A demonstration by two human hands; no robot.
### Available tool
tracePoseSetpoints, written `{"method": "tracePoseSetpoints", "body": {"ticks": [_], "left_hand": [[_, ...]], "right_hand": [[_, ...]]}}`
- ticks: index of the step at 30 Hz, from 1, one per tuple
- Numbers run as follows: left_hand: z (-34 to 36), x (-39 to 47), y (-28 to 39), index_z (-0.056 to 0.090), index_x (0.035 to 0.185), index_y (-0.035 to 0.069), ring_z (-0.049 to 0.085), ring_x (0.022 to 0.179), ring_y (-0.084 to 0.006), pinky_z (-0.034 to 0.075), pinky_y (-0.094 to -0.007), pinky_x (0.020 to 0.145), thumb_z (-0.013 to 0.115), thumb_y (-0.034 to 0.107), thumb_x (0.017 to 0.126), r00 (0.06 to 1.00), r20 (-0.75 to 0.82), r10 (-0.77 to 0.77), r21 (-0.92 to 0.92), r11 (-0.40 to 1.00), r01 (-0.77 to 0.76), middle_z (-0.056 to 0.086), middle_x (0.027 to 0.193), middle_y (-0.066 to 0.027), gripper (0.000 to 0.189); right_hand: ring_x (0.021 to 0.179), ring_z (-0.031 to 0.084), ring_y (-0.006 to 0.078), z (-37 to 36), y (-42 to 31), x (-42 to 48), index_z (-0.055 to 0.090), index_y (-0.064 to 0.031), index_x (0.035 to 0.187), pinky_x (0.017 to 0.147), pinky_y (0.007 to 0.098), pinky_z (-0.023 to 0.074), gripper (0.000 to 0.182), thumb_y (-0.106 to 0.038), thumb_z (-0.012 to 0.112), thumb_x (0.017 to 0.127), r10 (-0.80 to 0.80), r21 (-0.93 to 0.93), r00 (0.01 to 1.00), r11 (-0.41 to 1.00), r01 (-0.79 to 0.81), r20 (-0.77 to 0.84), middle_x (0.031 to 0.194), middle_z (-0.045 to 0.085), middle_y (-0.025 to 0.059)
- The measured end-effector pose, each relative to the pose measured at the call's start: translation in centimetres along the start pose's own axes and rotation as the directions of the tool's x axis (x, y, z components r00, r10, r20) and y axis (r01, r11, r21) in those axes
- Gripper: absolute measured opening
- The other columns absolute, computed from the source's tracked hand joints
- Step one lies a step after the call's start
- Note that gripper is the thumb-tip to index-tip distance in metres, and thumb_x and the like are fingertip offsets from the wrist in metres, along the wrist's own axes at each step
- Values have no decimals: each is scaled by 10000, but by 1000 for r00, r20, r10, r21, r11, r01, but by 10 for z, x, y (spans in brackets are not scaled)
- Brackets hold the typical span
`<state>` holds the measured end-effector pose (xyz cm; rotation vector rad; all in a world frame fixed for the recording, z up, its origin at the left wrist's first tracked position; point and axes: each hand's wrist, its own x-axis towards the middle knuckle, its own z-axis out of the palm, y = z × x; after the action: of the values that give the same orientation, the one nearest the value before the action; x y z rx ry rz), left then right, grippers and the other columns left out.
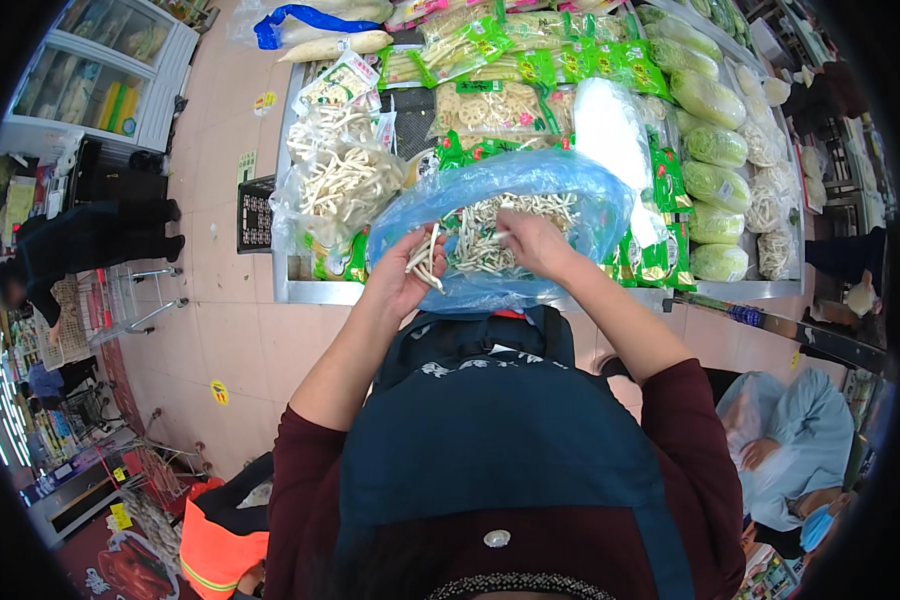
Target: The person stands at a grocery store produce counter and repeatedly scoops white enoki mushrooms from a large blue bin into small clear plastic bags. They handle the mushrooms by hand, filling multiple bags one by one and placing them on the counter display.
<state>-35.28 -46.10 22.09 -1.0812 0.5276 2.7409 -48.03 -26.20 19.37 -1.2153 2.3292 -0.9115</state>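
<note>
My left hand (412, 271) holds a few slender white mushrooms (424, 264), their stems hanging past the fingers. Over the opened blue plastic bag (495, 174), my right hand (534, 241) pinches a small whitish piece at its fingertips, too small to make out. Loose white mushrooms and stem pieces (480, 244) fill the inside of this bag, which rests at the front edge of the produce stand. To the left of it, a clear plastic bag (345, 180) bulges with more long white mushrooms.
Wrapped Chinese cabbages (712, 191) line the stand's right side. Packed lotus root slices (495, 109), a white plastic bag roll (611, 124) and a white radish (337, 46) lie farther back. A black crate (255, 217) adjoins the left side. People stand nearby, one by a shopping cart (120, 300).
</note>
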Motion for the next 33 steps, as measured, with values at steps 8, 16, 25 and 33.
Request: {"method": "tracePoseSetpoints", "body": {"ticks": [8,16,25,33], "left_hand": [[-6,-7,-2,497,1024,18,557,673,-168,508,-278,569,488,163,887,996,-94,11,-62,998,-16,562,840,-104,200],[-3,-5,-6,481,1025,28,566,645,-186,499,-289,551,466,146,892,996,-85,19,-88,996,-27,571,813,-112,178],[3,-4,-2,489,993,25,549,640,-177,497,-280,560,482,167,889,997,-62,44,-139,989,-52,556,813,-100,177],[-10,1,-2,478,1004,17,540,655,-183,493,-285,556,468,133,888,998,-22,52,-186,981,-55,549,838,-134,164]], "right_hand": [[685,594,364,12,-4,-42,476,-30,962,596,455,462,259,-20,500,704,59,-156,976,987,-26,211,693,597,171],[624,591,309,35,-20,-2,536,-1,946,577,410,465,357,-210,636,675,-47,-332,974,936,120,221,639,586,131],[815,543,301,30,-19,32,577,-61,920,697,404,434,252,-82,563,670,-375,-341,922,857,386,101,779,541,127],[933,559,351,5,-25,58,539,-60,1051,790,434,437,281,-69,461,782,9,-211,940,975,67,340,982,577,216]]}}
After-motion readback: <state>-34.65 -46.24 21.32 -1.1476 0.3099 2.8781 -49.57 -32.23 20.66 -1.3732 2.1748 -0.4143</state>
